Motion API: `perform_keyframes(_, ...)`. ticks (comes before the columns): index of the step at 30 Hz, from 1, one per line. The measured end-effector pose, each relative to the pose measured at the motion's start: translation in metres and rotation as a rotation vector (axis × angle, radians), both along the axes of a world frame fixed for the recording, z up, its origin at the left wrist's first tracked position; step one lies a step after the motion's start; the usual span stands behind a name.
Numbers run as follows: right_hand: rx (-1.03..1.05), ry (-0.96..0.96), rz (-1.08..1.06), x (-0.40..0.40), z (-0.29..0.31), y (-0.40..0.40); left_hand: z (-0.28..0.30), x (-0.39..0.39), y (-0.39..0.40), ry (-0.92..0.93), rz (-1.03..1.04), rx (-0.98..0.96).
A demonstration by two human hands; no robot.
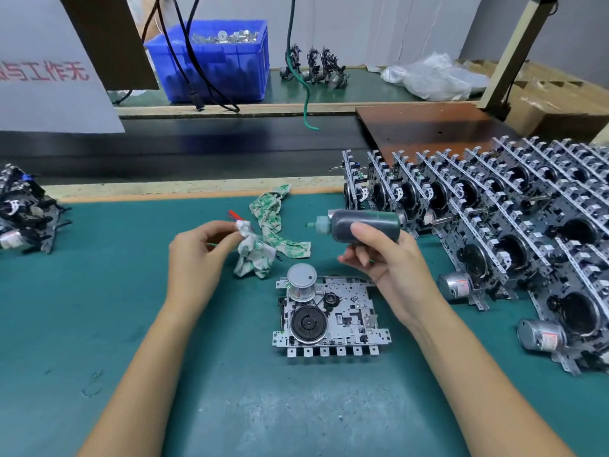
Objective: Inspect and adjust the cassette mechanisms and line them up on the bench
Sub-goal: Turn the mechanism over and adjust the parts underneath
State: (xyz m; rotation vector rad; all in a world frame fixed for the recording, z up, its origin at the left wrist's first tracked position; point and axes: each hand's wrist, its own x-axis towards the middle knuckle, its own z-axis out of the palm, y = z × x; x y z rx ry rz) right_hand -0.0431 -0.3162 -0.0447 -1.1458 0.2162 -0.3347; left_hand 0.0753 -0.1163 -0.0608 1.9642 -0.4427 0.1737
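Observation:
One cassette mechanism (333, 316) lies flat on the green mat (197, 374) in front of me, with its silver motor and black flywheel facing up. My right hand (385, 255) grips a dark squeeze bottle (362, 222) sideways above it, the white nozzle pointing left. My left hand (197, 252) pinches a crumpled white-and-green cloth (253, 255) to the left of the mechanism; a thin green stick shows between its fingers. Several mechanisms (494, 219) stand on edge in rows at the right.
A second strip of patterned cloth (273, 219) lies behind the held one, beside a red pen-like tool (234, 214). A pile of mechanisms (23, 212) sits at the left edge. Behind are a dark conveyor belt (197, 150), a blue bin (214, 61) and hanging cables.

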Motion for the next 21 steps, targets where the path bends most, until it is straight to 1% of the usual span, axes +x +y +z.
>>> perform_keyframes(2, 0.022, 0.006, 0.002, 0.0, 0.0, 0.0, -0.003, -0.004, -0.003, -0.247, 0.064, 0.201)
perform_keyframes(3, 0.036, 0.008, 0.004, 0.0, 0.0, -0.001, -0.004, -0.004, -0.004, -0.343, 0.096, 0.244)
perform_keyframes(4, 0.051, 0.009, 0.008, 0.0, -0.001, -0.002, -0.005, -0.005, -0.005, -0.391, 0.122, 0.239)
perform_keyframes(6, 0.072, 0.006, 0.017, 0.001, -0.001, -0.002, -0.004, -0.008, -0.005, -0.421, 0.14, 0.175)
perform_keyframes(12, 0.082, 0.011, 0.031, 0.002, -0.004, -0.001, -0.008, -0.01, -0.01, -0.34, 0.1, 0.18)
perform_keyframes(17, 0.098, 0.032, 0.039, 0.003, -0.005, 0.0, -0.011, -0.009, -0.011, -0.34, 0.089, 0.198)
perform_keyframes(18, 0.129, 0.035, 0.034, 0.004, -0.005, 0.001, -0.012, -0.008, -0.012, -0.309, 0.09, 0.19)
perform_keyframes(21, 0.281, 0.032, 0.044, 0.006, -0.005, 0.0, -0.016, -0.007, -0.019, -0.088, 0.108, 0.166)
